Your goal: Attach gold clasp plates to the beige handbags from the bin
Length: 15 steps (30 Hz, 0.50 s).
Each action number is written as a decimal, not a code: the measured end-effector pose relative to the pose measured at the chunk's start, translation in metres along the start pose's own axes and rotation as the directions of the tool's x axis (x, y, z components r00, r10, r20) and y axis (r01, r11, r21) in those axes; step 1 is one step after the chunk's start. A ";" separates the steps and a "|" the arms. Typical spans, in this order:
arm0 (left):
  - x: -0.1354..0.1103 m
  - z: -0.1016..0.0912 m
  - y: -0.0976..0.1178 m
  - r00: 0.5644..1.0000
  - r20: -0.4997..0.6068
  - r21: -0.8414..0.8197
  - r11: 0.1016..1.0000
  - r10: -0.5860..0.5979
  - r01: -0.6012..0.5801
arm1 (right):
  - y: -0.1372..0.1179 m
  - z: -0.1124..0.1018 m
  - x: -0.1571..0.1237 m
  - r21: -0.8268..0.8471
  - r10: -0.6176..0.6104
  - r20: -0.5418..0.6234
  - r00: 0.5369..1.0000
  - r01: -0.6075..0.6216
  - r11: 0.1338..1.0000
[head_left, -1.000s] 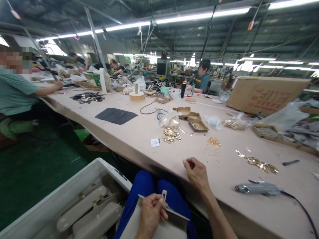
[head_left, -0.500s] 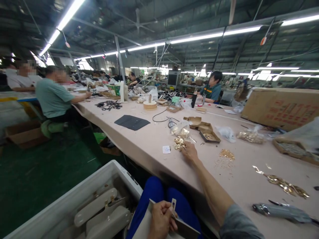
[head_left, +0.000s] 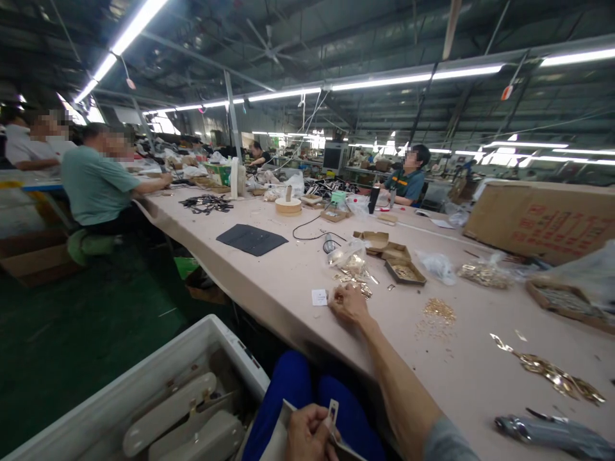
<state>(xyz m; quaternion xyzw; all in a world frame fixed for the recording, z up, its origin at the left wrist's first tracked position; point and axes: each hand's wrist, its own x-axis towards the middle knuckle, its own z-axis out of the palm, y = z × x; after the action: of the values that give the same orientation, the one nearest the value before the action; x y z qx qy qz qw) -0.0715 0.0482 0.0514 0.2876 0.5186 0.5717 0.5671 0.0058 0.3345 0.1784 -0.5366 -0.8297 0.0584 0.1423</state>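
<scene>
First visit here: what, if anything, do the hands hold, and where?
Left hand: a beige panel by its far edge, plus a metal tab by its lower end. Right hand, at gold pieces: cannot tell.

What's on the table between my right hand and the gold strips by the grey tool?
A heap of tiny gold bits, some scattered loose, lies between your right hand and the gold strips, as the head view shows.

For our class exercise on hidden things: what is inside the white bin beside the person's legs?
Inside the white bin lie several beige pieces, one with rounded ends, and small gold-coloured fittings. What lies beneath them is hidden.
</scene>
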 end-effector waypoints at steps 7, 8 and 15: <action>-0.010 0.005 0.018 1.000 -0.010 0.007 1.000 0.003 -0.003 | 0.005 0.005 -0.065 0.060 -0.066 -0.080 0.995 0.071 0.996; -0.011 0.006 0.022 1.000 -0.012 0.018 1.000 0.002 -0.002 | 0.009 0.004 -0.071 0.090 -0.091 -0.087 0.992 0.099 0.991; -0.015 0.007 0.031 1.000 -0.013 0.037 0.999 0.003 -0.003 | 0.037 0.007 -0.088 0.204 -0.002 -0.185 0.983 0.040 0.978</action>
<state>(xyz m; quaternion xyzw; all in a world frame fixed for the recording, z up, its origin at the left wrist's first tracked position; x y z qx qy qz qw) -0.0731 0.0417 0.0854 0.2950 0.5323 0.5647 0.5575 0.0698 0.2707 0.1476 -0.5131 -0.8080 0.0931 0.2742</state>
